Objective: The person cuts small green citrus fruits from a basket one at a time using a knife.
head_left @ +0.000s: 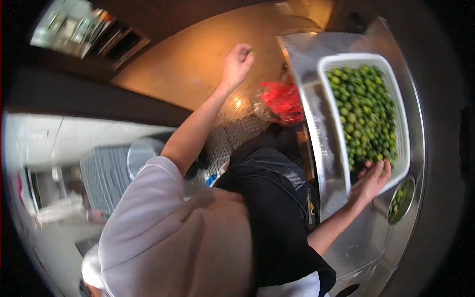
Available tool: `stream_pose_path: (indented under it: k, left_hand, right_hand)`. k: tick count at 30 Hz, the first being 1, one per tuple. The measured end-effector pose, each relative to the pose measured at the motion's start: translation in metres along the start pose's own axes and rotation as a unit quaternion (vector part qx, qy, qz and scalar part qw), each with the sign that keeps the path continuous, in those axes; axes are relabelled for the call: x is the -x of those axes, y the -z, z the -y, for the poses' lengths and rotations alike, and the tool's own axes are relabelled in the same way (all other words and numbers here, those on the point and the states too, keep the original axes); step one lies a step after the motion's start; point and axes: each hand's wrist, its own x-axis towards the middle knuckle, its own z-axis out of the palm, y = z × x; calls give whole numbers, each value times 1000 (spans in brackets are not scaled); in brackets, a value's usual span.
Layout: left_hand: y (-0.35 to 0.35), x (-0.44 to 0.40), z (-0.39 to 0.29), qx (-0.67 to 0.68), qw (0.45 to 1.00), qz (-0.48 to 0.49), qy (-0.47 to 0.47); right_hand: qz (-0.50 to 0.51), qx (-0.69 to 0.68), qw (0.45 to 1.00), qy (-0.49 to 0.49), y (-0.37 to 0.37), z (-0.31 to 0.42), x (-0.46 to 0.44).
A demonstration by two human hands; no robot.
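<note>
My left hand [238,63] is raised over the floor at the upper middle, its fingers curled round a small green lime that shows only as a bit of green at the fingertips. At the near end of a white plastic basket [330,58], my right hand [372,182] reaches over the rim, its fingers bent among the fruit. A bit of yellow-green shows between those fingers, apparently a lime, partly hidden. Many small limes [363,109], mostly green with some yellowish ones, fill most of the basket. Beside my right wrist, a round metal bowl [410,201] holds several green limes.
The basket and bowl rest on a stainless steel sink counter [319,133] with raised edges. A crumpled red plastic bag [283,101] lies beside the counter. On the left are a grey ridged panel [106,171] and a person in a white cap [92,270]. The brown floor [183,64] shines.
</note>
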Motion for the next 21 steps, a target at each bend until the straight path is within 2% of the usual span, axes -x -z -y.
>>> stream_pose_path:
  k: [1, 3, 4, 5, 6, 7, 8, 10, 11, 12, 13, 15, 16, 17, 19, 21]
  left_hand:
    - [21, 14, 35, -74, 997, -27, 21]
    - [79, 58, 149, -158, 979, -90, 94]
    - [118, 89, 179, -208, 959, -129, 142]
    - [161, 116, 215, -286, 934, -164, 140]
    - [205, 146, 229, -306, 920, -211, 128]
    - [257, 176, 261, -328, 897, -228, 191]
    - [305, 199, 259, -414, 861, -216, 200]
    - [383, 231, 248, -519, 766, -28, 378]
    - [414, 243, 260, -590, 703, 84, 388]
    - [418, 232, 245, -605, 653, 116, 442]
    - [386, 210, 191, -542, 730, 58, 413]
    - [368, 188, 271, -563, 782, -1, 269]
    - [314, 151, 246, -397, 869, 2, 295]
    - [243, 119, 188, -218, 921, 20, 321]
    - [130, 68, 113, -84, 975, 122, 167]
    - [26, 42, -6, 18, 991, 131, -21]
  right_hand:
    - [6, -6, 1000, 4, 1, 0, 0]
    - [22, 11, 1000, -3, 1, 6, 2]
    - [16, 4, 1000, 4, 0, 2, 0]
    - [30, 11, 999, 3, 2, 3, -1]
    - [35, 18, 999, 5, 3, 3, 0]
    - [39, 25, 999, 7, 3, 2, 0]
    - [29, 35, 999, 4, 0, 5, 2]
    - [32, 32, 999, 4, -3, 2, 3]
    - [23, 30, 999, 9, -1, 3, 2]
    - [18, 38, 999, 11, -7, 7, 6]
    - [7, 14, 1000, 5, -9, 7, 5]
    - [6, 5, 1000, 14, -9, 5, 2]
    - [5, 24, 999, 26, -9, 7, 1]
    - [-1, 30, 999, 23, -6, 3, -4]
    - [-11, -30, 999, 30, -10, 16, 4]
    - [-26, -47, 998, 44, -8, 12, 1]
